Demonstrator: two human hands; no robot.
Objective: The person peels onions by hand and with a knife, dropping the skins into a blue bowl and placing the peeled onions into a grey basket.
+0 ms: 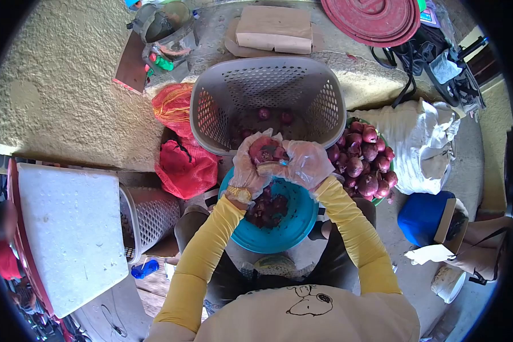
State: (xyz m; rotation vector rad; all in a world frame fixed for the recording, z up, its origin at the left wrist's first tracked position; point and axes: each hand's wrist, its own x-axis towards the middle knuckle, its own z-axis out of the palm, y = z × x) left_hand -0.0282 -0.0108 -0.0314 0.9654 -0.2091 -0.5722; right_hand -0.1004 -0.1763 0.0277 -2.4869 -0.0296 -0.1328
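Both my hands wear clear plastic gloves and meet above the near rim of a grey perforated basket (pixel 268 71). My left hand (pixel 252 162) is wrapped round a red onion (pixel 264 151). My right hand (pixel 306 162) is closed beside it, its fingers at the onion's right side around something small with a blue spot, too small to name. Beneath them, a turquoise basin (pixel 251 242) holds dark onion pieces or peels (pixel 268 211). A few red onions (pixel 286 117) lie at the bottom of the basket. Right of my hands, a green-rimmed container is heaped with red onions (pixel 367 162).
Red mesh bags (pixel 185 165) lie left of the basket. Farther left are a white foam lid (pixel 71 228) and a light perforated basket (pixel 154 216). White sacks (pixel 419 142) and a blue container (pixel 424 219) stand right. A cardboard box (pixel 275 28) sits on the ledge; a person is at far left.
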